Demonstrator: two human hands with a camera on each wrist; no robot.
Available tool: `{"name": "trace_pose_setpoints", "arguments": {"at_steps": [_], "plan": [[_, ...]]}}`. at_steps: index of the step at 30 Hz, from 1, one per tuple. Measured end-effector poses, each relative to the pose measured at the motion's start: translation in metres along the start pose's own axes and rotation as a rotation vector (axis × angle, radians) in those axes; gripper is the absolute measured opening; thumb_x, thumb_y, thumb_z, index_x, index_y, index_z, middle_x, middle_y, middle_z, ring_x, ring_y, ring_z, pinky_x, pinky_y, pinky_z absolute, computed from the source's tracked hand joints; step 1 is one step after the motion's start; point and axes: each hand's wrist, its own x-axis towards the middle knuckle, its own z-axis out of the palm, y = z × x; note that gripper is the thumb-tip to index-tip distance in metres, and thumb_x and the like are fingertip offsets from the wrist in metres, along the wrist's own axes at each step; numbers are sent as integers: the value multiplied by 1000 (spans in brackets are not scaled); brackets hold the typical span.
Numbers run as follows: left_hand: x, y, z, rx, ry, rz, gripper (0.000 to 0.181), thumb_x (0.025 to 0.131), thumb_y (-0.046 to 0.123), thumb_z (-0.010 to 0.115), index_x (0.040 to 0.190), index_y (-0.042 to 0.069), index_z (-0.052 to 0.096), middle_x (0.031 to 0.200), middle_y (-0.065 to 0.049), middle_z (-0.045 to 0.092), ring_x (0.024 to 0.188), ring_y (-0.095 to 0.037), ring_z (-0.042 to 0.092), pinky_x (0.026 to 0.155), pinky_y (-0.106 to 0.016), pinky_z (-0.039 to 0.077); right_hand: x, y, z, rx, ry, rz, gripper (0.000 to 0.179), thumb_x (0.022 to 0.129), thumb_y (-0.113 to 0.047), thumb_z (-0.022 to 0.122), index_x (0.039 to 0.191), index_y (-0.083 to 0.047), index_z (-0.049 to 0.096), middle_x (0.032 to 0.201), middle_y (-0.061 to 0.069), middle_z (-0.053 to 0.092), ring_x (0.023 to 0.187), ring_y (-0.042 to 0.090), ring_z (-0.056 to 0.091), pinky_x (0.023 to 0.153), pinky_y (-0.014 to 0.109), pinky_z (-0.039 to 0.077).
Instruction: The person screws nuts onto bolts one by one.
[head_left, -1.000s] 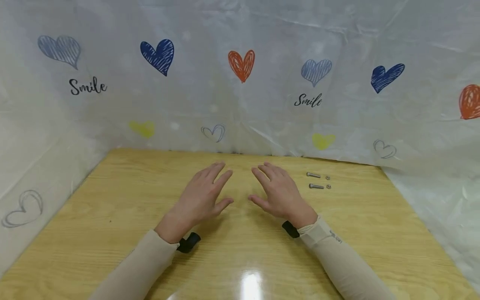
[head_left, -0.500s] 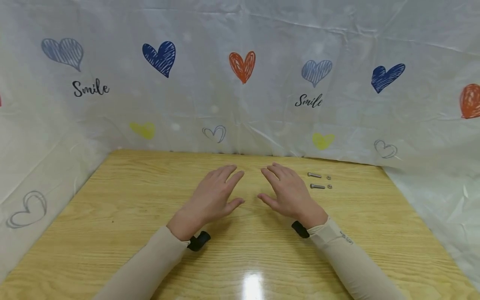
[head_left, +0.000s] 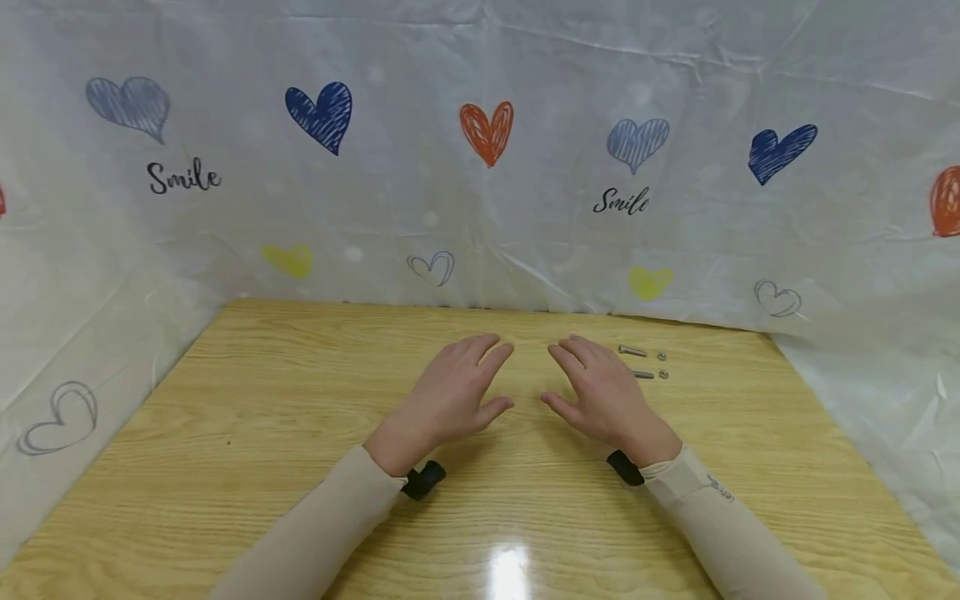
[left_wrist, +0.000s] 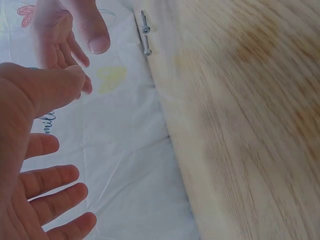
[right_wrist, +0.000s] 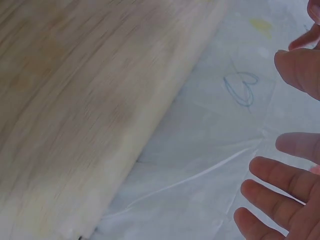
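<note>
Both hands hover over the wooden table, palms turned toward each other with a gap between them. My left hand [head_left: 450, 392] has its fingers extended and thumb apart, holding nothing. Opposite it, my right hand [head_left: 600, 396] is spread the same way and holds nothing. Just beyond the right hand lie two metal bolts; the far bolt [head_left: 633, 351] shows fully, while the head of the near bolt [head_left: 642, 375] is hidden behind that hand. A small far nut [head_left: 662, 356] and a near nut [head_left: 663, 374] sit at the bolts' right ends.
The light wooden table [head_left: 225, 500] runs back to a whitish sheet [head_left: 540, 233] printed with hearts and "Smile", which also hangs along both sides. A black wrist strap [head_left: 424, 481] shows under the left wrist, another strap [head_left: 626, 468] under the right.
Both hands have drifted to the right across the table, and the right hand now covers part of the near bolt. The bolts and nuts stay where they lay.
</note>
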Motion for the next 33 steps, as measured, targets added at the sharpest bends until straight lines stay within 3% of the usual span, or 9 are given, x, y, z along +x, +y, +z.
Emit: {"name": "trace_pose_setpoints", "arguments": {"at_steps": [33], "plan": [[40,33,23,-3,-67,52,65,86,47,68,137,12,49,134,-10,51,122,-25,50,97,-41,44,-31,35,-21,-33,18,52,66,80,-42,74,130,-3,54,123,15,57,113,35,55,89,51,47]]}}
